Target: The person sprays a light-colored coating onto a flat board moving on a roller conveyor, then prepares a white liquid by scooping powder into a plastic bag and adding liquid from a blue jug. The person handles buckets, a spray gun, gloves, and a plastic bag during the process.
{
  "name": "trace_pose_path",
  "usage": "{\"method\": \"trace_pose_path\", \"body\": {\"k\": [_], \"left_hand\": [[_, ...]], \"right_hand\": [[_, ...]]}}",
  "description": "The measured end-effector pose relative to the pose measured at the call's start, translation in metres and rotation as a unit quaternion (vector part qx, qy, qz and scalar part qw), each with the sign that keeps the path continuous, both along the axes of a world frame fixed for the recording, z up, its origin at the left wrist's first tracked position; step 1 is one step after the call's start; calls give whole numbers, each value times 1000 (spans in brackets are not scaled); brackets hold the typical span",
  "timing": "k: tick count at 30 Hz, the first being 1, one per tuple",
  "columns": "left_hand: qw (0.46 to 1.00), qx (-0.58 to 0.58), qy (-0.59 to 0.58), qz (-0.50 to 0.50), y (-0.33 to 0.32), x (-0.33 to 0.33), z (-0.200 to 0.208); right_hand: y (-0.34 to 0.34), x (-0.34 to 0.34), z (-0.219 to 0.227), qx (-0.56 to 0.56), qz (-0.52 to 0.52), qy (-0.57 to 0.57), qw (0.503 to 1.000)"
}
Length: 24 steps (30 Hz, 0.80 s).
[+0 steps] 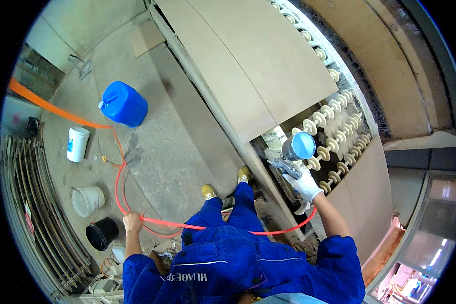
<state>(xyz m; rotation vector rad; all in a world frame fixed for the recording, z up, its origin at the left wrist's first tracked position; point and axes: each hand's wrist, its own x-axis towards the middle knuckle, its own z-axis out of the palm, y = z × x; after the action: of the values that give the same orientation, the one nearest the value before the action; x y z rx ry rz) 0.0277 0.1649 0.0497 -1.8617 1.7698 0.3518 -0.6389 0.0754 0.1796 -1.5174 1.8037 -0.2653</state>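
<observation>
My right hand (305, 184), in a white glove, is closed around the handle of a spray gun (286, 165). A cup (303, 146) that looks pale blue inside sits on the gun, above rows of cream roller wheels (319, 120). My bare left hand (133, 222) grips a red air hose (172, 223) at my left side. From there the hose runs across the front of my blue overalls and curves up towards my right wrist. Where it meets the gun is hidden behind the glove.
Beige panels (248, 55) cover much of the roller conveyor. On the concrete floor to the left stand a blue jerrycan (124, 104), a white bucket (78, 144), a pale bucket (88, 200) and a black bucket (102, 233). An orange hose (55, 107) crosses the far left.
</observation>
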Motion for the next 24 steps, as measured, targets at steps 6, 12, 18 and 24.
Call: {"method": "trace_pose_path", "body": {"k": [6, 12, 18, 24], "left_hand": [[998, 51, -13, 17, -8, -124, -8], [998, 63, -7, 18, -32, -268, 6], [994, 110, 9, 8, -63, -353, 0], [996, 86, 11, -34, -89, -415, 2]], "right_hand": [[-39, -96, -22, 2, -18, 56, 998], [-83, -209, -21, -16, -25, 118, 993], [-126, -305, -24, -16, -56, 134, 989], [-158, -376, -26, -16, -124, 162, 979]]}}
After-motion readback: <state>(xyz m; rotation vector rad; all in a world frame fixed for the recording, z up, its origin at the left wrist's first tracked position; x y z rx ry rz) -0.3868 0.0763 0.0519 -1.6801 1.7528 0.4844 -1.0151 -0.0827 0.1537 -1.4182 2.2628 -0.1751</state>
